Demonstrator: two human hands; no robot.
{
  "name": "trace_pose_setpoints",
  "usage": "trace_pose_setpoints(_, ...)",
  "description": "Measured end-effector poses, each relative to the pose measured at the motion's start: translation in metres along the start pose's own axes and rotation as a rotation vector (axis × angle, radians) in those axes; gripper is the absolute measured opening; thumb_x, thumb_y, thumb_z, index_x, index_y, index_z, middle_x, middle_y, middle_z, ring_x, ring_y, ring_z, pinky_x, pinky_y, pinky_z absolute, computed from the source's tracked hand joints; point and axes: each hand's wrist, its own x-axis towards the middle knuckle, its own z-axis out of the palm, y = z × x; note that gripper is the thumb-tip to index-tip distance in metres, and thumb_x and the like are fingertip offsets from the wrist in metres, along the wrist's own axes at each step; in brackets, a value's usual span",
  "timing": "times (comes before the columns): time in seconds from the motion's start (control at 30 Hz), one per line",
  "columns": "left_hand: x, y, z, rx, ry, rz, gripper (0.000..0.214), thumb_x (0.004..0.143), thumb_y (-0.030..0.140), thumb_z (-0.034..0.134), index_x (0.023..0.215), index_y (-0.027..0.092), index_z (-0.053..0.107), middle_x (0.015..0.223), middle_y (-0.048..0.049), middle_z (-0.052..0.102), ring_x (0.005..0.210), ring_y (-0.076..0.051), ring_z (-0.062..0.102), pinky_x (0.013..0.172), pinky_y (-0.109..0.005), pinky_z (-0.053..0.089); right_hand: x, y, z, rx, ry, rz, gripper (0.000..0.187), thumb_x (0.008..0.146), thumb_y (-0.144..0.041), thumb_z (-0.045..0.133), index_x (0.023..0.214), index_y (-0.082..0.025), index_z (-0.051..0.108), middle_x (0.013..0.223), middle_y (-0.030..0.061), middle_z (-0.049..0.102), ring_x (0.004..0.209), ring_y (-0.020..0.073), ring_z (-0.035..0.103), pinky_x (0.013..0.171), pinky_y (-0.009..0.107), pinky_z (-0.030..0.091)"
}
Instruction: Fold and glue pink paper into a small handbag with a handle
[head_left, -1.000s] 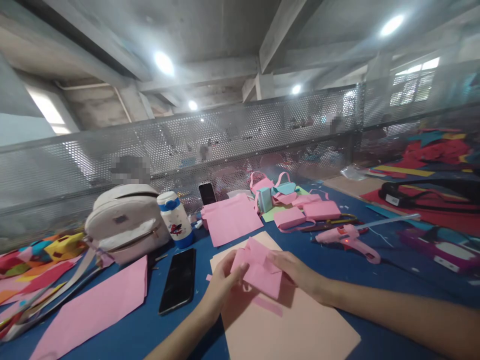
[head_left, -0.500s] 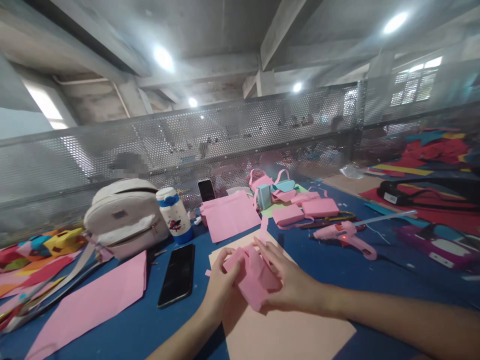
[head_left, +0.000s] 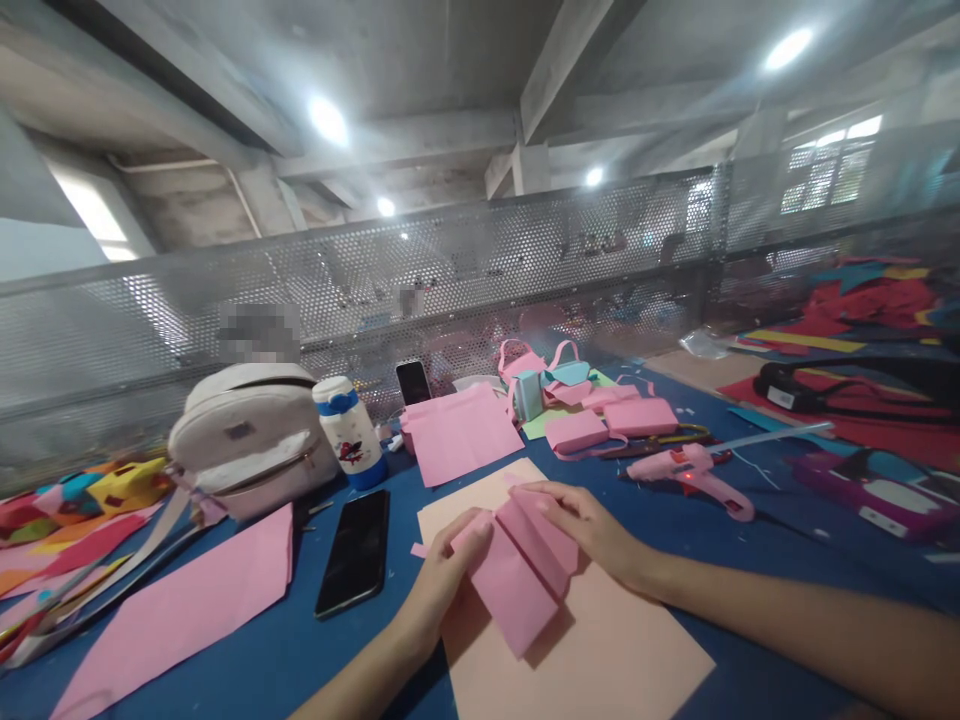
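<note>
A folded piece of pink paper (head_left: 514, 590) is held between my two hands, over a peach sheet (head_left: 592, 660) on the blue table. My left hand (head_left: 450, 560) grips its left side, thumb on top and fingers underneath. On the upper right edge, my right hand (head_left: 585, 525) pinches the paper, thumb and fingers closed on it. A raised crease runs down the paper's middle, with a flap standing on the right. A small pink strip (head_left: 419, 550) pokes out beside my left hand. Part of the paper's underside is hidden.
Left of the sheet lie a black phone (head_left: 352, 552) and pink sheets (head_left: 195, 610); behind stand a bottle (head_left: 349, 435) and a white backpack (head_left: 247, 430). A pink glue gun (head_left: 690, 470) with its cord lies at right, near small pink paper bags (head_left: 641, 415). Perforated metal panels (head_left: 465, 270) border the back.
The pink paper has been opened out flatter, its crease now showing lengthwise. My right hand has shifted to the upper right edge, and the upright strip near its fingers no longer stands up.
</note>
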Motion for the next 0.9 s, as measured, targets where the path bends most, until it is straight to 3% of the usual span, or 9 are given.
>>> trace_pose_setpoints(0.1, -0.001, 0.002, 0.001, -0.127, -0.054, -0.124, 0.049, 0.079, 0.066, 0.060, 0.086, 0.018, 0.069, 0.074, -0.0028, 0.066, 0.076, -0.021, 0.062, 0.068, -0.027, 0.045, -0.001, 0.000, 0.001, 0.015, -0.019, 0.003, 0.047, 0.091, -0.053, 0.055, 0.119, -0.018, 0.069, 0.124, 0.0125, 0.066, 0.117, 0.0287, 0.058, 0.105, 0.045, 0.041)
trace_pose_setpoints(0.17, 0.002, 0.003, -0.001, -0.226, -0.140, -0.204, 0.056, 0.077, 0.070, 0.059, 0.096, 0.018, 0.071, 0.086, -0.0066, 0.071, 0.084, -0.025, 0.065, 0.072, -0.031, 0.048, -0.001, -0.001, 0.002, 0.024, -0.028, 0.013, 0.047, 0.091, -0.053, 0.055, 0.118, -0.018, 0.069, 0.123, 0.0120, 0.067, 0.115, 0.0286, 0.059, 0.104, 0.045, 0.042)
trace_pose_setpoints(0.23, 0.008, 0.002, -0.004, -0.272, -0.180, -0.219, 0.054, 0.073, 0.065, 0.068, 0.098, 0.017, 0.072, 0.095, -0.0089, 0.072, 0.092, -0.026, 0.065, 0.079, -0.033, 0.049, -0.003, -0.003, 0.003, 0.033, -0.055, 0.025, 0.045, 0.091, -0.052, 0.055, 0.117, -0.019, 0.070, 0.120, 0.0110, 0.069, 0.112, 0.0282, 0.061, 0.102, 0.044, 0.044)
trace_pose_setpoints(0.33, 0.016, -0.002, -0.007, -0.293, -0.129, -0.182, 0.039, 0.070, 0.051, 0.078, 0.089, 0.017, 0.073, 0.090, -0.0070, 0.073, 0.092, -0.022, 0.066, 0.087, -0.031, 0.048, -0.005, -0.007, 0.004, 0.022, -0.140, 0.002, 0.038, 0.092, -0.046, 0.056, 0.114, -0.020, 0.072, 0.115, 0.0092, 0.071, 0.109, 0.0271, 0.063, 0.100, 0.042, 0.045)
trace_pose_setpoints(0.47, 0.016, -0.002, -0.005, -0.222, -0.080, -0.127, 0.039, 0.070, 0.040, 0.082, 0.100, 0.016, 0.073, 0.088, -0.0079, 0.073, 0.089, -0.020, 0.066, 0.089, -0.030, 0.049, -0.009, -0.012, 0.008, -0.047, -0.256, -0.043, 0.032, 0.095, -0.039, 0.053, 0.112, -0.021, 0.073, 0.110, 0.0076, 0.073, 0.103, 0.0250, 0.065, 0.093, 0.037, 0.048)
trace_pose_setpoints(0.57, 0.015, 0.000, -0.003, -0.115, -0.005, -0.094, 0.040, 0.070, 0.046, 0.081, 0.089, 0.012, 0.075, 0.083, -0.0099, 0.072, 0.079, -0.018, 0.065, 0.081, -0.029, 0.051, -0.010, -0.014, 0.010, -0.077, -0.275, -0.072, 0.030, 0.097, -0.035, 0.050, 0.112, -0.023, 0.073, 0.109, 0.0062, 0.073, 0.103, 0.0233, 0.065, 0.094, 0.035, 0.047)
trace_pose_setpoints(0.7, 0.017, 0.002, -0.001, -0.037, 0.058, -0.023, 0.041, 0.066, 0.051, 0.082, 0.068, 0.011, 0.072, 0.060, -0.0028, 0.063, 0.059, -0.012, 0.055, 0.061, -0.022, 0.047, -0.008, -0.017, 0.008, -0.159, -0.151, -0.183, 0.026, 0.097, -0.034, 0.052, 0.110, -0.028, 0.073, 0.116, 0.0050, 0.065, 0.114, 0.0210, 0.057, 0.103, 0.035, 0.040)
trace_pose_setpoints(0.9, 0.015, 0.008, 0.007, 0.046, 0.010, 0.014, 0.049, 0.065, 0.055, 0.080, 0.049, 0.013, 0.060, 0.047, 0.0049, 0.043, 0.047, -0.007, 0.038, 0.049, -0.020, 0.035, -0.001, -0.016, 0.000, -0.330, -0.050, -0.170, 0.031, 0.098, -0.035, 0.048, 0.119, -0.027, 0.070, 0.092, 0.0049, 0.058, 0.087, 0.0181, 0.058, 0.080, 0.030, 0.048)
